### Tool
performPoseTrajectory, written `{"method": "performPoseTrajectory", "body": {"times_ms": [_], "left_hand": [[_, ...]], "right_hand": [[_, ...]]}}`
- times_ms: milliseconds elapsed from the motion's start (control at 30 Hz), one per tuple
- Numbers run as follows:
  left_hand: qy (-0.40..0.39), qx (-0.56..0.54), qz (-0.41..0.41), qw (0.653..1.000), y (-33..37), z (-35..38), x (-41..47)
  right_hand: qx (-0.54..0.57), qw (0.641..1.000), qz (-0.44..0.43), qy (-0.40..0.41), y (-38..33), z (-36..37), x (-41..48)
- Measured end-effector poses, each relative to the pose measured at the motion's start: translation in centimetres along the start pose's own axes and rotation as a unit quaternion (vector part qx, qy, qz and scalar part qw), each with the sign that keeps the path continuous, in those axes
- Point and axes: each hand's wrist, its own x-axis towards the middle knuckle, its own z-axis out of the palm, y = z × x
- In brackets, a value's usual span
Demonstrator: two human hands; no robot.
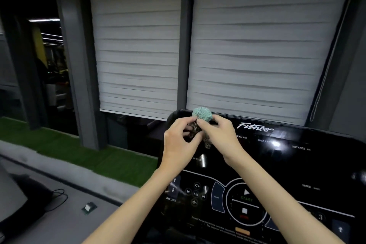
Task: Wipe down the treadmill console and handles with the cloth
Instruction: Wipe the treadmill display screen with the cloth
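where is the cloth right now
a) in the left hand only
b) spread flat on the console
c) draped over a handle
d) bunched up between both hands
D: the cloth is bunched into a wad and pinched by fingers of both the left hand and the right hand, near the top edge of the console.
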Motion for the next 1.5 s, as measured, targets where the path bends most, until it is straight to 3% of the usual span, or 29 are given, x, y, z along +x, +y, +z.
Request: {"method": "performPoseTrajectory", "body": {"times_ms": [133, 300, 467, 533, 667, 800, 967, 1133, 1267, 1500], "left_hand": [[-0.050, 0.103, 0.080, 0.990, -3.4, -1.1, -0.8], [-0.081, 0.264, 0.112, 0.955, -8.7, -2.3, -1.6], [-0.092, 0.286, 0.115, 0.947, -11.4, -2.1, -1.6], [-0.094, 0.271, 0.117, 0.951, -11.9, -1.9, -1.7], [-0.103, 0.260, 0.116, 0.953, -12.4, -1.4, -1.9], [-0.093, 0.237, 0.131, 0.958, -12.8, -1.2, -2.0], [-0.094, 0.247, 0.141, 0.954, -13.4, -0.8, -2.1], [-0.093, 0.256, 0.159, 0.949, -14.2, -0.3, -2.2], [-0.087, 0.263, 0.156, 0.948, -14.1, -0.3, -2.2], [-0.087, 0.284, 0.141, 0.944, -13.7, -0.5, -2.2]], "right_hand": [[-0.111, 0.993, 0.012, 0.042, 0.6, -0.2, 1.1], [-0.197, 0.979, -0.003, 0.059, -1.2, 1.7, 3.0], [-0.276, 0.961, -0.025, 0.013, -2.1, 7.0, 5.8], [-0.348, 0.935, -0.062, 0.030, -1.6, 8.6, 6.3], [-0.519, 0.837, -0.140, 0.104, 0.9, 10.3, 6.8], [-0.532, 0.797, -0.207, 0.199, 2.2, 10.7, 6.7], [-0.566, 0.759, -0.309, 0.092, 2.3, 10.6, 6.9], [-0.560, 0.783, -0.269, 0.035, 3.8, 11.0, 6.7], [-0.564, 0.767, -0.305, 0.012, 4.4, 10.8, 7.2], [-0.530, 0.789, -0.308, 0.044, 4.7, 7.0, 7.2]]}}
